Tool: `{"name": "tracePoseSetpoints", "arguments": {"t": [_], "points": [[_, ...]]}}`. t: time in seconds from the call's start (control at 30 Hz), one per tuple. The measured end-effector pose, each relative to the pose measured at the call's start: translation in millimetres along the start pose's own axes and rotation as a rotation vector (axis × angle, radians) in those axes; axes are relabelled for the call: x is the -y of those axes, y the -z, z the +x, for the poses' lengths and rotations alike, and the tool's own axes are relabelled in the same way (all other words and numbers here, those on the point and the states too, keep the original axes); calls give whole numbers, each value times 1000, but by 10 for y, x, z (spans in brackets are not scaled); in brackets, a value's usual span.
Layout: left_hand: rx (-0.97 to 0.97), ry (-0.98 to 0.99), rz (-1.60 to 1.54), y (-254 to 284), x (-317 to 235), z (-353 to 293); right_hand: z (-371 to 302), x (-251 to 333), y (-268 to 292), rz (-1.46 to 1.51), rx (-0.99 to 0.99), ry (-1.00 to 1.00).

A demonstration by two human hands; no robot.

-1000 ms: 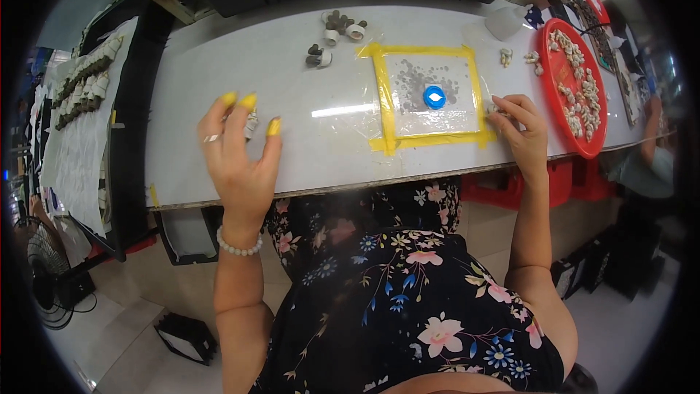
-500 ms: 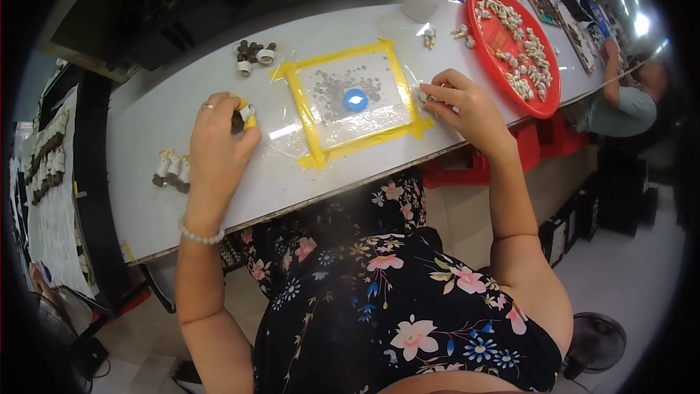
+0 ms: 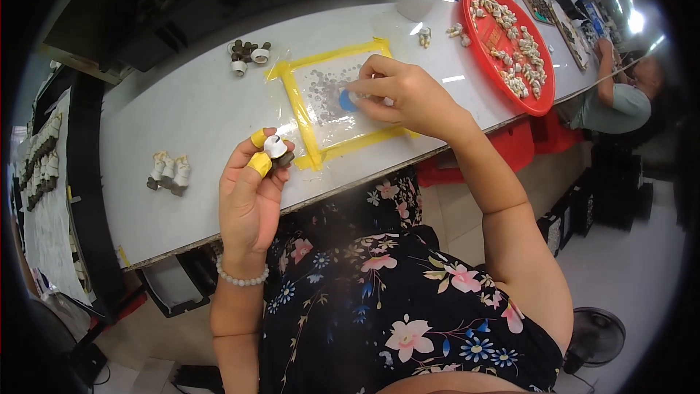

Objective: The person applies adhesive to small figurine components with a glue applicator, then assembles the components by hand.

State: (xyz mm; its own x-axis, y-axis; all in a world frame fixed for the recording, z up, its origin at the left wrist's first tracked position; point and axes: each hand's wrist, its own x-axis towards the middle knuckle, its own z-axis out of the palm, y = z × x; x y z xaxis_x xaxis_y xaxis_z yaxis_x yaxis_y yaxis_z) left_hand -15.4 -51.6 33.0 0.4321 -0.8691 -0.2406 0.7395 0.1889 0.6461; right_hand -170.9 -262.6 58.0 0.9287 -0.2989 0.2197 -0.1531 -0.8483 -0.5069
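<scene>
My left hand [image 3: 251,197], yellow tape around its thumb and a fingertip, pinches a small white-and-dark-brown figurine part [image 3: 275,147] just above the table's front edge. My right hand [image 3: 412,98] is over a taped plastic sheet, fingertips closed on a small whitish piece [image 3: 355,97] that they mostly hide. Directly beneath those fingertips lies a round blue dish [image 3: 346,102], partly covered by them. Yellow tape [image 3: 297,106] frames the sheet, which is speckled with grey spots. Several white figurines with brown bases [image 3: 170,171] stand on the left of the table.
At the back is a cluster of brown-and-white parts [image 3: 248,55]. A red oval tray [image 3: 490,66] with many white-and-gold pieces sits on the right, near a few loose pieces [image 3: 425,36] and a translucent bottle [image 3: 417,4]. A co-worker [image 3: 631,106] sits farther right.
My left hand has lifted the figurine part off the table and brought it nearer, turned palm up. My right hand has moved left from beside the taped frame to the blue dish.
</scene>
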Motion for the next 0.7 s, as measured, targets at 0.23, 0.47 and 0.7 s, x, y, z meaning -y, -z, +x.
{"name": "tracePoseSetpoints", "arguments": {"t": [0.23,0.47,0.7], "points": [[43,22,-55,-48,69,-42,83,3,8,-134,90,82],[33,-27,53,-68,231,8,-36,67,-8,237,-51,-78],[80,-64,73,-72,324,50,-70,296,-58,529,-73,-114]]}}
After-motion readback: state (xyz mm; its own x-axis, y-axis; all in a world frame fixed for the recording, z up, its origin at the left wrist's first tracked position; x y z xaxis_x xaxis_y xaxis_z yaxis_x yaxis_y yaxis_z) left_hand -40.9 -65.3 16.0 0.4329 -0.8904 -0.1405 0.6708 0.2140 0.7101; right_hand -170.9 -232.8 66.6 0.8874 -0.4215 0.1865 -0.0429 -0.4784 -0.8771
